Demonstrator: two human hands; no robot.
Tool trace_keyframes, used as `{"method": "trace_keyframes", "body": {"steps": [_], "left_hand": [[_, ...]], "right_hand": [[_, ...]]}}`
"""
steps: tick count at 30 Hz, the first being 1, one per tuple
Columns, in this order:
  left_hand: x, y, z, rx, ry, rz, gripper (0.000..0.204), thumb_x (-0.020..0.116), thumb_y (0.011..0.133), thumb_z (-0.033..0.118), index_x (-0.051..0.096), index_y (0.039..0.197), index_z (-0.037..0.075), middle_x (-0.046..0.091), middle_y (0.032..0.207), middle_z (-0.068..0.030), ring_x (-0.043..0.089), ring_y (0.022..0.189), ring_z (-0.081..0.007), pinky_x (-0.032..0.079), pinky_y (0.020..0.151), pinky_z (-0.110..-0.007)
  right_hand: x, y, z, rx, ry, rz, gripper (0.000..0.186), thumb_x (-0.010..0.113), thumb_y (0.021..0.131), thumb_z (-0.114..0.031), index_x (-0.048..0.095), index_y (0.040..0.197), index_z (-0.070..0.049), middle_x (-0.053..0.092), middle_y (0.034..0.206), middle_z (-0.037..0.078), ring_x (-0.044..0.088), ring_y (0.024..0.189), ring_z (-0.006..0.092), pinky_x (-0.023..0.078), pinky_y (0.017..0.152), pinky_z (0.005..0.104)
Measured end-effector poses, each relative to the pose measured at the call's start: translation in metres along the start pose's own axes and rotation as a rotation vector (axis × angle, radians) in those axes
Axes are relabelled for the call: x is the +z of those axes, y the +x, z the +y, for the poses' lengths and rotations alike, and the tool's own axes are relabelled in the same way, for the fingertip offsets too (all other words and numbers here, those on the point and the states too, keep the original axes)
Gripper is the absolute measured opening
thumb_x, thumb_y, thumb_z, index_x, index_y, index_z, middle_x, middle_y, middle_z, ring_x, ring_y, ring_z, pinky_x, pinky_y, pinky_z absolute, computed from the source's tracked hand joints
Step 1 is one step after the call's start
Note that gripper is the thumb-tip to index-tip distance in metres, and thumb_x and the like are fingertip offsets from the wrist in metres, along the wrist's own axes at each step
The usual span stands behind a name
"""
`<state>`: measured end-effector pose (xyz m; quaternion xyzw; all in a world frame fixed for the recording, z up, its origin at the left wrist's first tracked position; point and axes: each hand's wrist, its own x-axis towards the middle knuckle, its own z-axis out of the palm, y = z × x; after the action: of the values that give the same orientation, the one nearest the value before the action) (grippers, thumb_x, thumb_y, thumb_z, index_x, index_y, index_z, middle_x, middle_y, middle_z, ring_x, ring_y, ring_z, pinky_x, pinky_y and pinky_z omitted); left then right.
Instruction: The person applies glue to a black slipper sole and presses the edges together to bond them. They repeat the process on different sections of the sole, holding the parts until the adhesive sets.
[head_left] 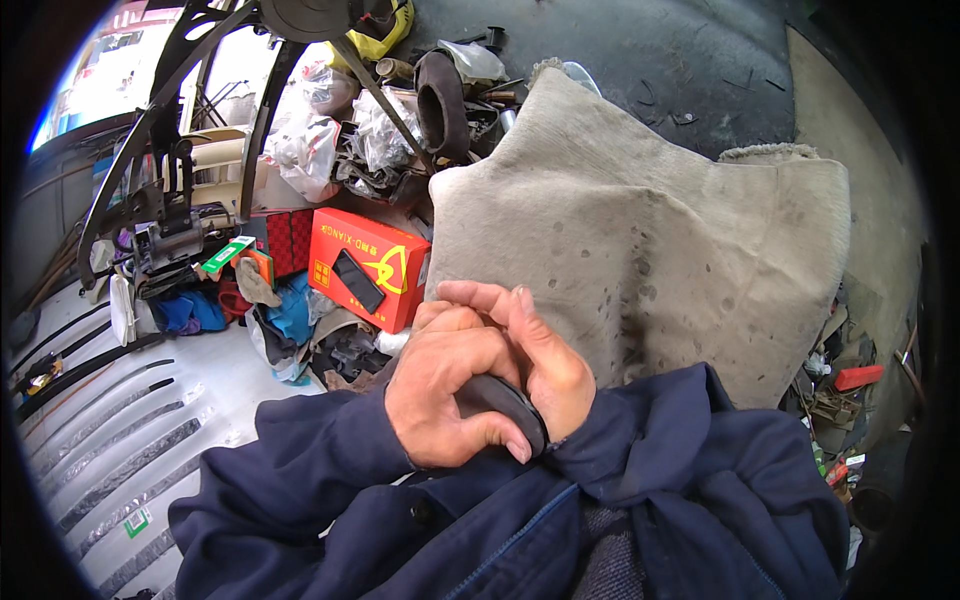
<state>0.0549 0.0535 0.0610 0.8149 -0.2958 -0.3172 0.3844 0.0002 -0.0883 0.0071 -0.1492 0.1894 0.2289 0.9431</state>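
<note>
In front of my chest my left hand (455, 390) is closed round a black piece with a rounded edge (508, 405), something like a shoe's sole or heel; most of it is hidden in the hands. Its thumb lies along the near edge. My right hand (550, 365) is cupped against the other side, with its thumb up and its fingertips reaching over the left hand. What its fingers grip is hidden. Beyond both hands spreads a thick beige cloth (720, 270) with dark stains.
Left of the cloth, a dark phone (358, 281) lies on a red box (405, 255). A black metal machine frame (165, 190) stands at the far left. Plastic bags (385, 130) and a dark rounded shoe-like piece (442, 105) are heaped behind. A small red block (858, 378) lies at right.
</note>
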Motion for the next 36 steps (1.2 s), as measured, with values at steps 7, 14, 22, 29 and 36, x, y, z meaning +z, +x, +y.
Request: {"method": "trace_keyframes", "body": {"steps": [7, 14, 22, 29, 36], "left_hand": [[-0.002, 0.018, -0.005, -0.099, -0.044, -0.049, 0.050, 0.096, 0.059, 0.039, 0.065, 0.085, 0.010, 0.060, 0.092, -0.0081, 0.058, 0.092, -0.0309, 0.041, 0.087, -0.043], [0.002, 0.013, 0.001, -0.069, -0.092, -0.021, 0.053, 0.097, 0.059, 0.041, 0.067, 0.087, 0.008, 0.061, 0.091, -0.0091, 0.058, 0.091, -0.0309, 0.043, 0.085, -0.041], [0.010, 0.011, 0.005, -0.057, -0.112, 0.005, 0.054, 0.097, 0.059, 0.040, 0.066, 0.088, 0.007, 0.062, 0.092, -0.0104, 0.058, 0.091, -0.0307, 0.045, 0.081, -0.041], [0.006, 0.014, 0.002, -0.017, -0.049, 0.036, 0.050, 0.095, 0.064, 0.040, 0.067, 0.091, 0.008, 0.064, 0.090, -0.0075, 0.058, 0.089, -0.0284, 0.042, 0.083, -0.040], [0.035, 0.007, -0.004, 0.271, 0.247, 0.335, 0.059, 0.063, 0.095, 0.057, 0.057, 0.126, 0.007, 0.062, 0.124, -0.0163, 0.060, 0.112, -0.0355, 0.037, 0.101, -0.051]], "right_hand": [[-0.016, 0.011, -0.007, 0.009, -0.007, -0.018, 0.075, 0.031, 0.112, -0.055, 0.044, 0.150, 0.008, 0.059, 0.142, 0.023, 0.057, 0.132, 0.0292, 0.039, 0.118, 0.0388], [-0.017, 0.009, -0.005, -0.005, 0.021, -0.108, 0.076, 0.031, 0.111, -0.056, 0.042, 0.150, 0.008, 0.056, 0.143, 0.025, 0.056, 0.132, 0.0313, 0.039, 0.118, 0.0402], [-0.019, 0.002, -0.005, -0.011, 0.034, -0.086, 0.075, 0.033, 0.110, -0.056, 0.047, 0.144, 0.009, 0.061, 0.134, 0.022, 0.059, 0.125, 0.0287, 0.042, 0.114, 0.0388], [-0.010, 0.005, -0.015, -0.052, -0.100, -0.034, 0.071, 0.035, 0.111, -0.051, 0.051, 0.140, 0.012, 0.065, 0.125, 0.018, 0.061, 0.118, 0.0225, 0.043, 0.109, 0.0323], [-0.016, 0.003, -0.016, 0.005, 0.003, -0.078, 0.070, 0.033, 0.111, -0.052, 0.047, 0.146, 0.008, 0.060, 0.138, 0.020, 0.057, 0.128, 0.0246, 0.041, 0.113, 0.0346]]}}
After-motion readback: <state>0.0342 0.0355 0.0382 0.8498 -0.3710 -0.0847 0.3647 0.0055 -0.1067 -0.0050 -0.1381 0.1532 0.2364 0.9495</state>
